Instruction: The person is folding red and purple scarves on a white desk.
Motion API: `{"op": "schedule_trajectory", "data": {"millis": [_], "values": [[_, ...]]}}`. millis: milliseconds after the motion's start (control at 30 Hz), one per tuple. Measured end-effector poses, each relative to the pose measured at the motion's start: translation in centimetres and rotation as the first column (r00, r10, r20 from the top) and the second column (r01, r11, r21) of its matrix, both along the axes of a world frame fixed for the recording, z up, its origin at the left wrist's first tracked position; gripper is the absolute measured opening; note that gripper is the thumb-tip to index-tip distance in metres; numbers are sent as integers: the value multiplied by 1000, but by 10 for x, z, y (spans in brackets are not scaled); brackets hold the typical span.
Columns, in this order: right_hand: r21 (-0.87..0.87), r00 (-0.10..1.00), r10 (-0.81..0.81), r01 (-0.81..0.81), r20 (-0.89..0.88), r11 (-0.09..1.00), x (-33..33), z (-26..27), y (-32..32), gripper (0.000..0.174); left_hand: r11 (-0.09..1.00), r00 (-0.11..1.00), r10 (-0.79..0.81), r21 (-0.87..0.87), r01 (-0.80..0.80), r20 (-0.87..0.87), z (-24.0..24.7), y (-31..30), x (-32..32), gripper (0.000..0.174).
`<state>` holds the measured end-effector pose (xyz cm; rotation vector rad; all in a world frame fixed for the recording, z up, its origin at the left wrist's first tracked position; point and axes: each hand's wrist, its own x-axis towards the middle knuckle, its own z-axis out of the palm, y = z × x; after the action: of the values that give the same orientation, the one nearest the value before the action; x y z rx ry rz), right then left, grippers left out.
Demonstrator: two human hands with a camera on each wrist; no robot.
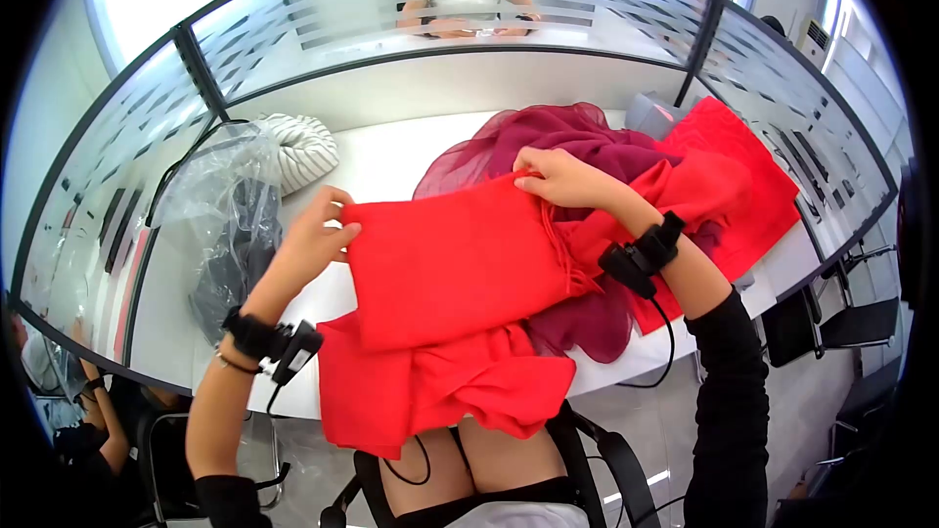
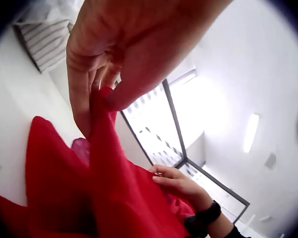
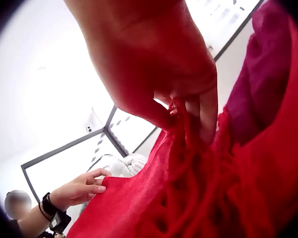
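Observation:
A red cloth (image 1: 450,264), folded into a flat panel, is held up between the two hands, its lower part bunched over the table's front edge. The left hand (image 1: 318,235) pinches its upper left corner; in the left wrist view the thumb and fingers of that hand (image 2: 134,49) close on the edge. At the upper right corner the right hand (image 1: 567,179) pinches the cloth, beside a fringe (image 1: 559,240). The right wrist view shows this hand (image 3: 154,64) gripping close to the fringe strands (image 3: 188,158).
Sheer maroon fabric (image 1: 577,142) and more red cloth (image 1: 734,186) lie at the right. At the left are a clear plastic bag (image 1: 230,196) with dark contents and a striped roll (image 1: 301,152). A framed partition (image 1: 450,54) curves around the table (image 1: 377,152); a person sits behind it.

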<state>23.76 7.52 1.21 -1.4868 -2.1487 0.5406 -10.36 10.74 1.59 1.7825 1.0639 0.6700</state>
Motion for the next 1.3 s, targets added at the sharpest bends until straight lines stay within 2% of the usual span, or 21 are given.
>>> {"op": "schedule_trajectory", "data": {"millis": [67,133,167,200,233,267,367,467,500,600,667,733,833,933,967,1067,1133,1167,1200,1267,1300], "values": [[-14,997,-20,22,80,1000,-2,-11,12,19,998,999,-29,-49,27,-42,-22,21,-1,26],[-40,986,-57,65,159,997,-8,-21,14,18,1000,991,-22,9,23,-134,-38,26,0,27],[-52,986,-61,70,152,996,-8,-28,16,19,997,990,-64,24,68,-124,-57,35,-7,27],[-77,987,-65,77,144,994,-6,-41,17,19,996,971,-50,65,67,-235,-56,30,-4,27],[2,994,-49,49,100,999,-1,-57,22,18,994,965,-44,85,68,-258,-65,31,-5,25],[2,994,-71,71,80,997,0,-57,24,18,991,960,-32,118,68,-278,-69,35,-4,24],[-17,992,-124,124,13,992,-3,-61,20,17,998,994,-50,34,53,-94,-75,39,-7,22],[38,991,-64,69,-119,997,3,-67,21,18,989,989,-29,-141,50,147,-79,42,-10,21],[59,987,-65,75,-146,995,3,-69,24,17,984,992,-24,-170,45,124,-73,42,-10,19],[89,986,-99,112,-136,990,-1,-64,29,16,996,960,-20,-83,45,279,-88,51,-10,17],[120,985,-112,128,-130,984,-8,-58,32,15,997,960,0,-69,20,279,-88,51,-12,13],[57,976,-205,209,-72,976,-14,-50,34,15,999,963,12,-50,2,270,-85,51,-11,12],[222,969,-233,209,86,952,-19,-46,39,17,999,959,46,-28,-39,278,-90,52,-13,12],[278,969,-242,217,58,936,-22,-27,35,17,995,970,94,17,-100,224,-88,48,-13,13],[346,955,-296,274,10,897,-25,-24,34,17,991,973,116,38,-126,198,-87,46,-13,14],[386,984,-171,176,-47,906,-45,0,5,21,986,985,134,82,-143,110,-86,46,-14,15],[338,999,19,-33,44,941,-60,8,-17,21,965,987,81,237,-112,136,-92,49,-14,16],[223,992,107,-118,62,968,-69,13,-30,23,945,988,55,312,-99,147,-96,49,-14,16],[105,978,197,-204,70,973,-78,14,-41,25,947,988,24,312,-72,154,-96,50,-15,22],[67,937,263,-284,229,956,-91,6,-56,35,918,992,-22,396,-28,121,-95,49,-14,31],[131,915,312,-353,257,926,-94,-7,-58,50,927,995,-40,374,2,95,-92,46,-14,33]]}}
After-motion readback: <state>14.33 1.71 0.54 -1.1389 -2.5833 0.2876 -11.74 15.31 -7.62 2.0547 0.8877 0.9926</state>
